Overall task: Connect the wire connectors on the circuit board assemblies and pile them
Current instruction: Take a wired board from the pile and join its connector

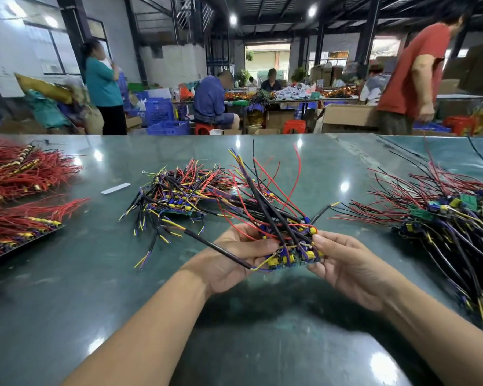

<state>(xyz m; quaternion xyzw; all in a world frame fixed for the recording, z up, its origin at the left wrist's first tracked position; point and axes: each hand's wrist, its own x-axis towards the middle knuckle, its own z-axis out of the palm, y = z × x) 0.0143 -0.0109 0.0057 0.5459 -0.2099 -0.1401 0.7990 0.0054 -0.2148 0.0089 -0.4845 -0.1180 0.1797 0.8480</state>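
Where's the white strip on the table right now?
Head view, left of centre: the white strip lies flat on the green table, just left of the middle wire pile.

A glossy green table (67, 274) carries bundles of red wires (25, 168) at its far left and a small white strip (115, 188) lying flat beside them. Beyond the table, blue plastic crates (168, 127) and red stools (294, 126) stand on the floor among cardboard boxes (349, 115). Two people sit at a cluttered workbench (290, 99); two others stand.
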